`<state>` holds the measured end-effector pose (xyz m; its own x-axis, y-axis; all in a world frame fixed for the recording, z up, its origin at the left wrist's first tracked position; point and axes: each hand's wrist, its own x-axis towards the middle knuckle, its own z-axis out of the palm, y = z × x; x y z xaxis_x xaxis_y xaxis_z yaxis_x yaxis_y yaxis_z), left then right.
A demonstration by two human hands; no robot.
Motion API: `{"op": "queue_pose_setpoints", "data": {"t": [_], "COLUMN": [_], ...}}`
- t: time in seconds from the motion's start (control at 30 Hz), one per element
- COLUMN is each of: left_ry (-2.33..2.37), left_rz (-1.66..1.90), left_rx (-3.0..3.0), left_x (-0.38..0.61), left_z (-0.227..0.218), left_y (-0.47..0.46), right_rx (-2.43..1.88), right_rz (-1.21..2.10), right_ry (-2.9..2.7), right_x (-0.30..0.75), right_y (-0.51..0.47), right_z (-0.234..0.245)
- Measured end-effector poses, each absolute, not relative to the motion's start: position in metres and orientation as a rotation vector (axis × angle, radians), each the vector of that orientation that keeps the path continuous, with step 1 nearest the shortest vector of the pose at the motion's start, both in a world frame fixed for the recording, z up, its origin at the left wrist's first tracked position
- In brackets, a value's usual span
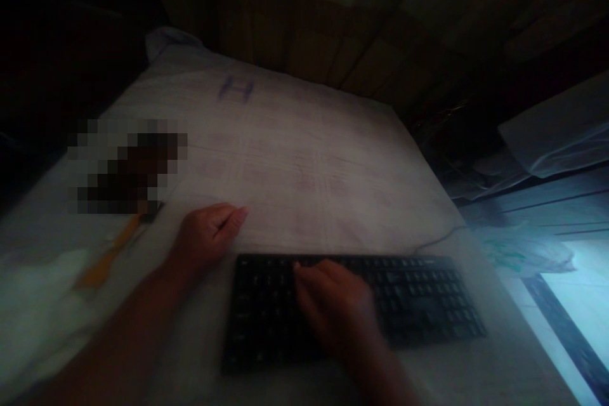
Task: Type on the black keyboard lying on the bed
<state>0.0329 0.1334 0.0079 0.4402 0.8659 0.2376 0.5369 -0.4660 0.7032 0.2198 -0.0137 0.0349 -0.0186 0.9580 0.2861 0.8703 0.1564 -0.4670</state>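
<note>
A black keyboard [409, 304] lies flat on the pale cloth-covered surface, its cable running off to the right. Over the left half of its keys is my right hand [335, 298], fingers curled and pressed together in a pinch near the top row. Whatever is between those fingertips, if anything, is too small and dark to make out. My left hand [209, 231] rests on the cloth just beyond the keyboard's upper left corner. It is closed in a loose fist with the thumb on top, and no object shows in it.
A tool with an orange handle [111, 257] and a dark end lies left of my left hand, beside a blurred-out patch. White crumpled material [38, 304] is at the lower left. The cloth [304, 139] bears a blue H-shaped mark. A clear plastic bag [523, 250] sits beyond the right edge.
</note>
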Motion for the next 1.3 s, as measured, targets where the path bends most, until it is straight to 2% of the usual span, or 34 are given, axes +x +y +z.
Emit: {"op": "queue_pose_setpoints", "data": {"t": [0.33, 0.67, 0.87, 1.3], "left_ry": [1.171, 1.167, 1.171, 1.156], "left_rz": [0.811, 0.799, 0.78, 0.81], "left_rx": [2.16, 2.16, 2.157, 2.177], "left_x": [0.033, 0.032, 0.032, 0.033], "left_z": [0.006, 0.007, 0.007, 0.008], "left_y": [0.134, 0.134, 0.134, 0.135], "right_rx": [-1.781, -1.766, -1.819, -1.777], "right_rz": [0.152, 0.233, 0.104, 0.06], "right_ry": [-1.851, -1.878, -1.85, -1.937], "right_x": [0.218, 0.222, 0.235, 0.238], "right_y": [-0.008, -0.019, -0.014, -0.024], "right_z": [0.03, 0.034, 0.031, 0.024]}}
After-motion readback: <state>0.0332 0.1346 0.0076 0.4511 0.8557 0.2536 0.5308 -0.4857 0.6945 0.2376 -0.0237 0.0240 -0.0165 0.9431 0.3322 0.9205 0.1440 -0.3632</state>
